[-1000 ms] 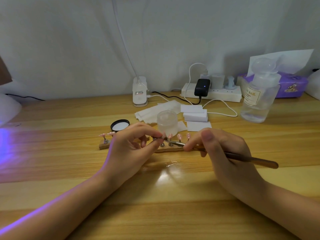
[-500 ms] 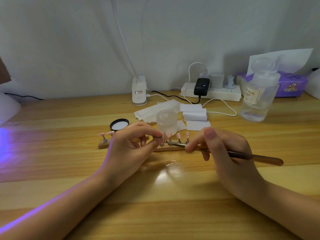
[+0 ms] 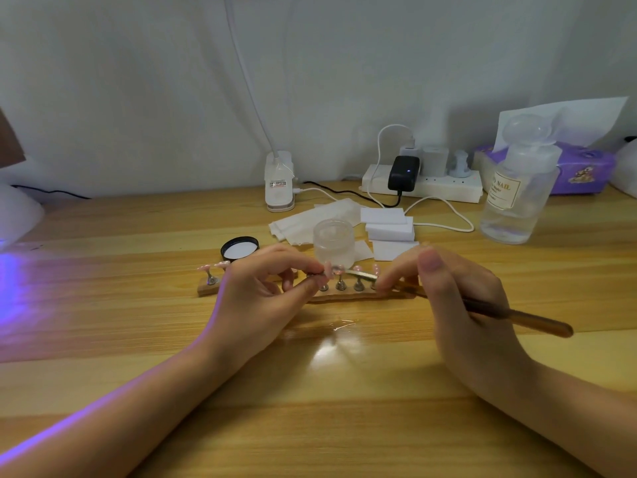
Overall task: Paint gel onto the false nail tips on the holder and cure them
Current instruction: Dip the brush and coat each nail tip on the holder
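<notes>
— Did anything move since a moment ago?
— Only a little. Now the brush [image 3: 482,307] tip sits a bit higher, right by the pink nail tips [image 3: 334,269] on the holder [image 3: 358,295]. Both hands stayed in the same spot.
— What is the left hand [image 3: 262,298] doing?
— Its thumb and first finger pinch one little metal stand with a nail tip on top.
— And the right hand [image 3: 462,305]?
— It holds the brush like a pencil, with fingers curled round it. The long handle sticks out to the right, low over the table [image 3: 344,426].
— Where is the holder?
— In the middle of the table, flat on the wood, partly hidden behind the left hand. Its left end [image 3: 208,288] peeks out with two more tips.
— What is close by?
— The frosted jar [image 3: 333,241] stands just behind the holder. A black lid [image 3: 240,248] lies to its left. White pads [image 3: 389,227] lie behind to the right.
— Is there room?
— Yes. Bare wood lies in front of the hands. The clear bottle [image 3: 517,188] and the power strip [image 3: 431,188] stand well back by the wall. Purple light glows at the left edge.
</notes>
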Demonstrator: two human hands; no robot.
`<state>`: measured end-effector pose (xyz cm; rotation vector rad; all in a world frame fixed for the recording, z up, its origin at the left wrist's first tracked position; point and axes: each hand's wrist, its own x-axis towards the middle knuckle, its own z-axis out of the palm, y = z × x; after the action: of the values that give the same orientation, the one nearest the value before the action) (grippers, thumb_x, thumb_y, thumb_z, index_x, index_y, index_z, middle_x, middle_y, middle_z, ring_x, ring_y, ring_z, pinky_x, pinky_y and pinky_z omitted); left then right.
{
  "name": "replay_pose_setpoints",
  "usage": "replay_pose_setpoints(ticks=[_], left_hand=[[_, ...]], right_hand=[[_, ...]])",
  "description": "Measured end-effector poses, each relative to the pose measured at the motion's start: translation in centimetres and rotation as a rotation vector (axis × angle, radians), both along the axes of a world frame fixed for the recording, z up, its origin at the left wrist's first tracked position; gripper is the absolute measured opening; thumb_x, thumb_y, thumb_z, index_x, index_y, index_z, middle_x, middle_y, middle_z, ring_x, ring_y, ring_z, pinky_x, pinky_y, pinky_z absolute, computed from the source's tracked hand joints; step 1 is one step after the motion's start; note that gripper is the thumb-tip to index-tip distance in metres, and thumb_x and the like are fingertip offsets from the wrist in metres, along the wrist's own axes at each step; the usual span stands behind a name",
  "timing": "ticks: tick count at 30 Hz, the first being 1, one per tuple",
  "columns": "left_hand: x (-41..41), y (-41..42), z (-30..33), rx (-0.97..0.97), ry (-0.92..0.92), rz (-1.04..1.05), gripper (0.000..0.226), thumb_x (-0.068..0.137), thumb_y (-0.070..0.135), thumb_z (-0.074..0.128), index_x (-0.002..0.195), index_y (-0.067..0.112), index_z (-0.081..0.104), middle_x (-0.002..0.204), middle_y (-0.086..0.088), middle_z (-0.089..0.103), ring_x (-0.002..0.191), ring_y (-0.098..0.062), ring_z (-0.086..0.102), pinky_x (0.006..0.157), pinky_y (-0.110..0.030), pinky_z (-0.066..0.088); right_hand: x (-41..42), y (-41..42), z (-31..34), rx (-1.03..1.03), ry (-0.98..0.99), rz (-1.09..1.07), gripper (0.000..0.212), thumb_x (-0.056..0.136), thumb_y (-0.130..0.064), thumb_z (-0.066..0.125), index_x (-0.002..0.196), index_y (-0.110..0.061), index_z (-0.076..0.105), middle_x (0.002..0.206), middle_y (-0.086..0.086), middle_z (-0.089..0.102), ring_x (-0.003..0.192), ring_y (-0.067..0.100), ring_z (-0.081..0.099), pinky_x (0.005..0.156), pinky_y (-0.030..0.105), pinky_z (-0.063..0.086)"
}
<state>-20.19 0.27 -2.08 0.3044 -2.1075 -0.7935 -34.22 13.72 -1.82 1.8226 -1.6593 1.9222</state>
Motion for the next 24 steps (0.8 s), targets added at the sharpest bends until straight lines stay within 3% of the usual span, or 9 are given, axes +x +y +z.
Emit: replay_pose_setpoints(ticks=[2,7,13,17,21,24], left_hand=[[0.04,-0.03,-0.01,-0.003,-0.001,-0.002,0.010,0.074,0.013,0.072,0.083,0.017,0.073,0.074,0.006,0.066,0.062,-0.010,0.050,0.049,-0.024,0.041],[0.12,0.05,0.01,0.026,0.006,-0.010,0.012,0.073,0.018,0.070,0.084,0.022,0.071,0.074,0.009,0.067,0.063,-0.007,0.051,0.049,-0.018,0.040],[0.09,0.13,0.05,0.025,0.002,0.000,0.011,0.075,0.011,0.072,0.085,0.015,0.073,0.074,0.006,0.067,0.062,-0.008,0.051,0.048,-0.028,0.041],[0.15,0.14,0.06,0.042,0.011,-0.012,0.014,0.074,0.014,0.070,0.085,0.022,0.072,0.077,0.008,0.069,0.063,-0.008,0.052,0.048,-0.021,0.041],[0.10,0.07,0.03,0.031,0.018,-0.005,0.015,0.075,0.013,0.071,0.089,0.019,0.073,0.078,0.005,0.070,0.064,-0.016,0.057,0.049,-0.030,0.045],[-0.03,0.10,0.05,0.024,0.031,-0.013,0.014,0.075,0.016,0.070,0.088,0.020,0.073,0.080,0.005,0.069,0.064,-0.014,0.055,0.049,-0.023,0.044]], right_hand=[[0.03,-0.18,0.07,0.033,0.022,-0.025,0.034,0.094,-0.031,0.033,0.079,-0.022,0.063,0.078,-0.009,0.064,0.080,0.005,0.061,0.074,0.018,0.046],[0.32,0.09,-0.06,0.046,0.006,0.055,0.042,0.093,-0.041,0.031,0.077,-0.021,0.064,0.077,-0.013,0.064,0.079,-0.001,0.061,0.070,0.010,0.043],[0.03,0.01,0.10,0.011,0.037,-0.019,0.038,0.095,-0.039,0.031,0.079,-0.025,0.061,0.078,-0.010,0.063,0.080,0.008,0.060,0.074,0.025,0.047],[0.15,-0.07,0.03,0.036,0.048,0.019,0.039,0.094,-0.041,0.030,0.080,-0.023,0.062,0.080,-0.011,0.064,0.082,0.005,0.061,0.075,0.019,0.047],[0.28,0.08,0.07,0.001,0.068,0.068,0.041,0.095,-0.042,0.027,0.080,-0.023,0.061,0.079,-0.011,0.062,0.080,0.002,0.061,0.073,0.019,0.048],[0.22,0.06,0.22,0.003,0.048,0.030,0.042,0.094,-0.042,0.027,0.081,-0.022,0.061,0.080,-0.009,0.063,0.081,0.006,0.061,0.073,0.019,0.047]])
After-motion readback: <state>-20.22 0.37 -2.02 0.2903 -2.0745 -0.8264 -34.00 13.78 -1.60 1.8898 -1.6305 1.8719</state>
